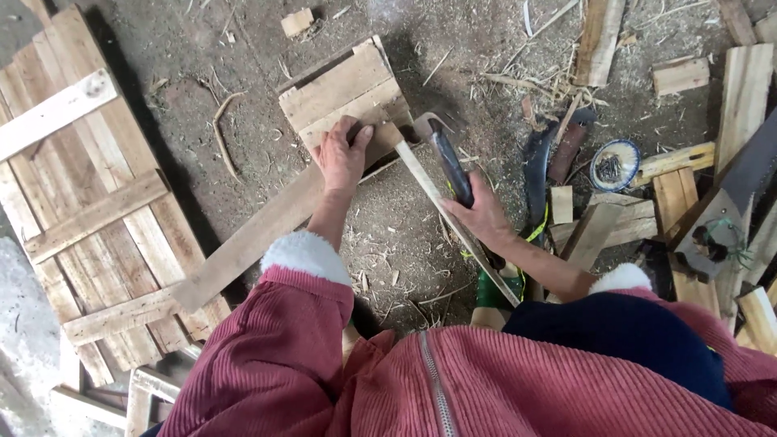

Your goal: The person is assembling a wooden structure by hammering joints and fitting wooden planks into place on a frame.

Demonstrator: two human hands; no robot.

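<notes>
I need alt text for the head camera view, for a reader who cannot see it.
Seen from above, a person's left hand presses a long plank onto a small wooden crate, while the right hand grips a hatchet whose head meets the plank's end. Wood scraps and a slatted panel lie on the dirt floor.

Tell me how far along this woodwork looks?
Done: a slatted panel lies assembled at the side. In hand: the left hand presses a long plank onto a small slatted wooden block, while the right hand grips a hatchet beside a thin strip. Left: loose offcuts lie scattered.
</notes>
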